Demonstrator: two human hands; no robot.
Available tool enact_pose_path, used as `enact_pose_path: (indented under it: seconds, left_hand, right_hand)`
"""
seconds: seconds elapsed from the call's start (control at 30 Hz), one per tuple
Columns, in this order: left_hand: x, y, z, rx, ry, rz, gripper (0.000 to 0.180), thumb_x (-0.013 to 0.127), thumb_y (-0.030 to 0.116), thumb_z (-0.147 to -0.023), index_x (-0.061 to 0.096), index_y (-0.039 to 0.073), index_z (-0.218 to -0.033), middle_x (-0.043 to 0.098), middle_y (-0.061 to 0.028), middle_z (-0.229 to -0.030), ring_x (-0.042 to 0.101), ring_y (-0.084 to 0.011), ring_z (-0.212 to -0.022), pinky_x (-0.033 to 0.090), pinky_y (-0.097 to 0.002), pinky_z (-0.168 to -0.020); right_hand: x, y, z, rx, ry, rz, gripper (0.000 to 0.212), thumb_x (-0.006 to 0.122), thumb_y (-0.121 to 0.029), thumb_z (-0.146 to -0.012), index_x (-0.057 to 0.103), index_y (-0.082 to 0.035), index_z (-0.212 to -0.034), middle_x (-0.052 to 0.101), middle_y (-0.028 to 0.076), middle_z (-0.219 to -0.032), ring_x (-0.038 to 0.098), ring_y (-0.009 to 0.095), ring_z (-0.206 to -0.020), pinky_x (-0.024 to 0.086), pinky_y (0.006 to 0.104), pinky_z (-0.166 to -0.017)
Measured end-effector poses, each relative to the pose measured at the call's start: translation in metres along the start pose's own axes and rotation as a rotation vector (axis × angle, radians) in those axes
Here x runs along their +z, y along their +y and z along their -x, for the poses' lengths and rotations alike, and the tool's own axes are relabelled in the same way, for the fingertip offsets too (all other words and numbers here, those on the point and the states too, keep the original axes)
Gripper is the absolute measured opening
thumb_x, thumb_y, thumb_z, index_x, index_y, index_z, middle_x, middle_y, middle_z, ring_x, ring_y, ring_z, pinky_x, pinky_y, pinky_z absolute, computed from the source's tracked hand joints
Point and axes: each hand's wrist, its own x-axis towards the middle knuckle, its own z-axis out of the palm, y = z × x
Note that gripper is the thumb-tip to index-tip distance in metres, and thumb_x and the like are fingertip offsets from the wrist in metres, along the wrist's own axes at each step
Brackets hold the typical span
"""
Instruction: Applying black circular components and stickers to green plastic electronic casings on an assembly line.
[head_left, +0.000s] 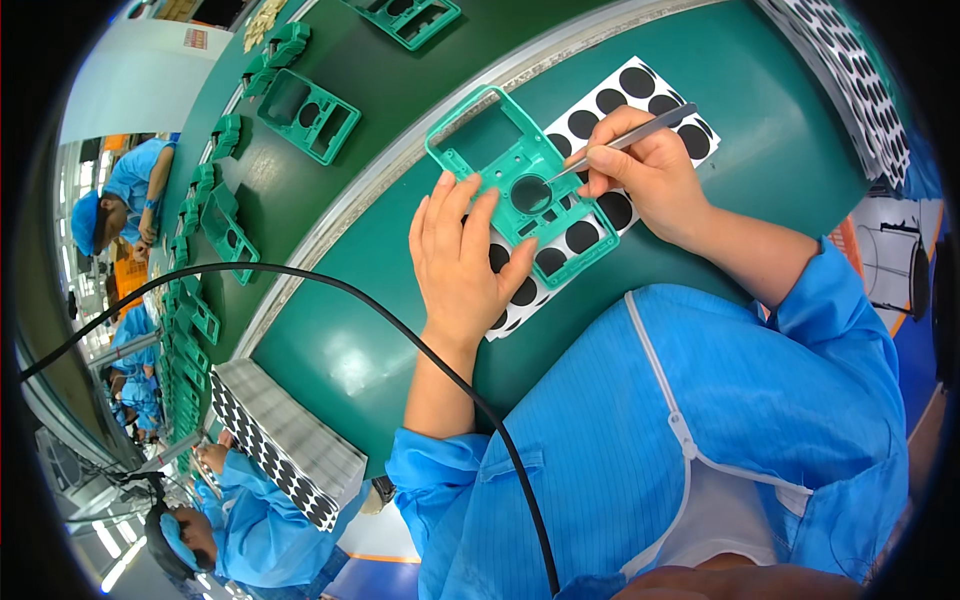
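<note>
A green plastic housing with a large window and smaller cutouts lies over a white sheet of black round stickers. My left hand rests on the housing's near left side, fingers spread and laid on its frame. Pinched in my right hand is a pair of metal tweezers, slanting down to the left. Their tip touches or hovers just over a black round disc in the housing's circular seat; I cannot tell which. The sheet's middle is hidden under the housing.
Beyond a pale metal rail, more green housings lie along a dark green belt. A stack of sticker sheets stands at the left, another at the far right. A black cable crosses the view. Co-workers in blue sit along the left.
</note>
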Motion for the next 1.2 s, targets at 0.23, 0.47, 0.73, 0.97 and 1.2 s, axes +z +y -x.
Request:
enact_pose_path:
  seconds: [0.23, 0.47, 0.73, 0.97, 1.2]
  left_hand:
    - [0.0012, -0.0011, 0.0026, 0.01, -0.002, 0.011, 0.05, 0.073, 0.023, -0.066, 0.055, 0.005, -0.11, 0.049, -0.0105, -0.121, 0.042, -0.0336, -0.119, 0.034, -0.0424, -0.095]
    - [0.0046, -0.0046, 0.0031, 0.012, 0.0, 0.035, 0.05, 0.072, 0.025, -0.068, 0.055, 0.005, -0.11, 0.049, -0.0111, -0.12, 0.041, -0.0341, -0.119, 0.035, -0.0428, -0.095]
    - [0.001, -0.003, 0.0006, 0.021, 0.005, 0.032, 0.043, 0.074, 0.024, -0.063, 0.062, 0.012, -0.102, 0.05, -0.011, -0.119, 0.042, -0.0333, -0.118, 0.036, -0.0414, -0.092]
    - [-0.0012, 0.0023, -0.0025, 0.022, -0.08, 0.048, 0.03, 0.073, 0.017, -0.064, 0.067, 0.016, -0.093, 0.047, -0.0125, -0.121, 0.035, -0.0366, -0.121, 0.033, -0.0437, -0.096]
    - [-0.0023, 0.0036, -0.0033, -0.002, -0.143, 0.074, 0.025, 0.07, 0.014, -0.068, 0.066, 0.016, -0.092, 0.042, -0.0141, -0.122, 0.028, -0.0385, -0.123, 0.027, -0.0444, -0.101]
  right_hand:
    - [-0.0008, -0.0012, 0.0012, -0.003, -0.022, 0.02, 0.002, 0.051, -0.004, -0.087, 0.051, -0.002, -0.09, 0.061, 0.012, -0.085, 0.059, 0.01, -0.067, 0.052, 0.0233, -0.064]
    - [0.0001, -0.0002, 0.0002, 0.007, -0.022, 0.024, 0.003, 0.052, -0.004, -0.087, 0.051, -0.002, -0.089, 0.06, 0.01, -0.082, 0.059, 0.009, -0.066, 0.052, 0.0227, -0.064]
    - [0.0036, -0.0011, -0.0018, -0.019, -0.006, 0.038, 0.008, 0.058, -0.009, -0.086, 0.053, -0.003, -0.085, 0.06, 0.006, -0.079, 0.057, 0.007, -0.063, 0.052, 0.0211, -0.059]
    - [0.0022, -0.0025, -0.0008, -0.024, -0.003, 0.047, 0.007, 0.058, -0.008, -0.085, 0.055, -0.002, -0.085, 0.058, 0.006, -0.08, 0.057, 0.007, -0.063, 0.053, 0.0211, -0.059]
    - [0.0011, -0.0017, -0.0013, -0.059, -0.029, 0.065, 0.008, 0.058, -0.008, -0.085, 0.055, -0.001, -0.086, 0.058, 0.006, -0.081, 0.057, 0.007, -0.064, 0.053, 0.0211, -0.06]
